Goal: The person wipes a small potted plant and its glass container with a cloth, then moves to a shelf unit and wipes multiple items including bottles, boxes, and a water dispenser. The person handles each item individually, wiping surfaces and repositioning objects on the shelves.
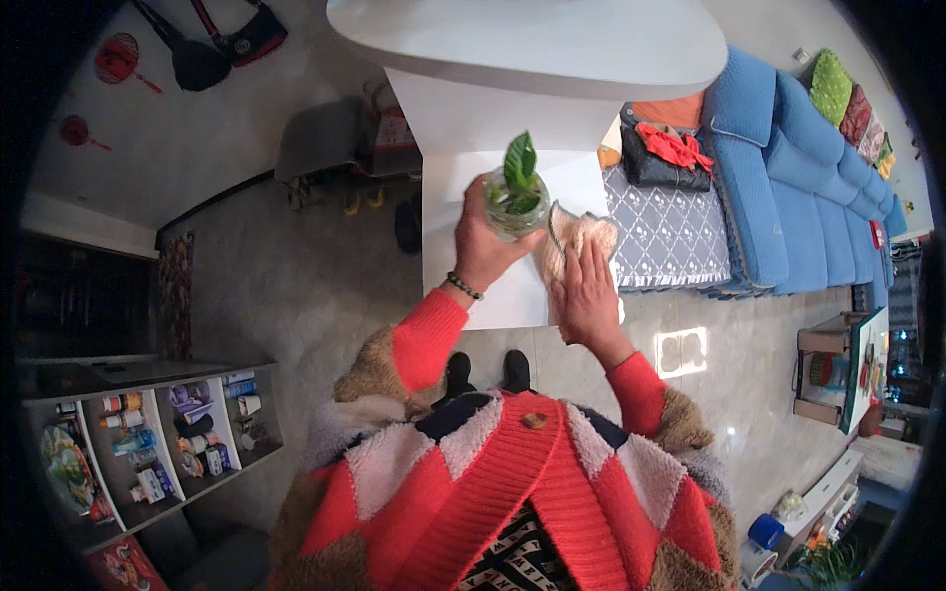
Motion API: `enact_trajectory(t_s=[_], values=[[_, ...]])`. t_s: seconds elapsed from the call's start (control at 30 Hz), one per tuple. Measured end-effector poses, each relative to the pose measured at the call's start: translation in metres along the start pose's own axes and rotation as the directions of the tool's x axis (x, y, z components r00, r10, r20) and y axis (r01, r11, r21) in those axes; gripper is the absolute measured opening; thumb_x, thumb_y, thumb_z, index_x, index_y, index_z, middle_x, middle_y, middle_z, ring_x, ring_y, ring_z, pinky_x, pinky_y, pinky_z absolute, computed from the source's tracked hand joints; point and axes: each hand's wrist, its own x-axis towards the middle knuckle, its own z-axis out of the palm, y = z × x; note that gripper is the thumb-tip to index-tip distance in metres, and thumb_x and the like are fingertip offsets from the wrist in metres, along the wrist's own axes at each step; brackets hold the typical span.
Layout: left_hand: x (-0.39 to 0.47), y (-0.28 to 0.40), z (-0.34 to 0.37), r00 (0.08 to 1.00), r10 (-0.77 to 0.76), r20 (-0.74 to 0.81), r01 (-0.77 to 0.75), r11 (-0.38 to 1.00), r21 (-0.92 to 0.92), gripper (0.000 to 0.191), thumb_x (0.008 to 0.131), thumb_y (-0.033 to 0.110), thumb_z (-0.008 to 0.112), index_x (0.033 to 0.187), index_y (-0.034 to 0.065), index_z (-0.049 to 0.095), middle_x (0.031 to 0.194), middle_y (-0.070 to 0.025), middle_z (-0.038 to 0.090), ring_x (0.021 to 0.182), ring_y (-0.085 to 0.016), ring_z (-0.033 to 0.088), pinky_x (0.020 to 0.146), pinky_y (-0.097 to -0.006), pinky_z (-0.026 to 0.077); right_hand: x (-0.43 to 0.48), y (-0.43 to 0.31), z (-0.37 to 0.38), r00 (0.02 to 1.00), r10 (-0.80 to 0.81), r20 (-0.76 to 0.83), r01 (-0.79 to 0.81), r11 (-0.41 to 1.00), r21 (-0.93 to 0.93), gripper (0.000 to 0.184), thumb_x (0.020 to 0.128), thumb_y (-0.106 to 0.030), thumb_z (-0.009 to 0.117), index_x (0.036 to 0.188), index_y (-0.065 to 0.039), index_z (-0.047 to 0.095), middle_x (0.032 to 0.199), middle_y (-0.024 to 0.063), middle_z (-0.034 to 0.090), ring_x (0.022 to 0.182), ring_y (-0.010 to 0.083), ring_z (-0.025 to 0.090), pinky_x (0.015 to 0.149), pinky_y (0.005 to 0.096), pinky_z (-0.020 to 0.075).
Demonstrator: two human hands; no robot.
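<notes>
My left hand (484, 247) is wrapped around a clear glass jar (510, 221) holding a green leafy plant cutting (520, 166). The jar is over a white shelf surface (458, 295); whether it touches that surface I cannot tell. To the right of the jar, my right hand (591, 292) lies flat with its fingers on a crumpled beige cloth (584, 229) with a dark edging. The cloth rests on the same white surface, near its right edge, and is partly hidden under my fingers.
A rounded white upper top (532, 44) overhangs the far side. Beyond the right edge stands a blue sofa (805, 221), with a black bag (658, 162) and red cloth (672, 144) on its patterned cover (665, 229). An open shelf unit (155, 436) with bottles and boxes stands at left.
</notes>
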Motion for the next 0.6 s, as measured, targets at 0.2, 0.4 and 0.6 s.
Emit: enact_trajectory(t_s=[0.2, 0.4, 0.6], values=[[-0.017, -0.01, -0.115, 0.996, -0.073, -0.052, 0.061, 0.979, -0.193, 0.083, 0.062, 0.013, 0.087, 0.131, 0.0024, 0.043, 0.123, -0.012, 0.052, 0.116, -0.023, 0.053, 0.098, -0.0374, 0.045, 0.066, 0.028, 0.015, 0.999, 0.006, -0.036, -0.01, 0.992, -0.122, 0.064, 0.093, -0.036, 0.053, 0.14, 0.006, 0.04, 0.149, 0.0319, 0.031, 0.141, 0.0432, 0.029, 0.118, 0.0472, 0.0207], [-0.066, -0.029, -0.216, 0.963, -0.172, -0.206, 0.179, 0.984, 0.013, 0.084, 0.064, 0.015, 0.087, 0.133, 0.0026, 0.04, 0.124, -0.012, 0.052, 0.113, -0.023, 0.055, 0.098, -0.0385, 0.045, 0.144, -0.001, 0.06, 0.984, -0.027, -0.178, 0.007, 0.994, -0.113, 0.054, 0.099, -0.032, 0.044, 0.139, 0.004, 0.043, 0.149, 0.0279, 0.035, 0.141, 0.0424, 0.03, 0.118, 0.0462, 0.0213], [-0.096, -0.048, -0.254, 0.937, -0.258, -0.234, 0.25, 0.966, -0.065, 0.085, 0.07, 0.016, 0.084, 0.137, 0.0024, 0.034, 0.128, -0.0121, 0.048, 0.117, -0.024, 0.053, 0.1, -0.0388, 0.043, 0.172, -0.074, 0.08, 0.975, -0.172, -0.138, 0.166, 0.985, -0.051, 0.053, 0.099, -0.027, 0.041, 0.142, 0.005, 0.039, 0.148, 0.0267, 0.036, 0.141, 0.0414, 0.029, 0.119, 0.0456, 0.0206]])
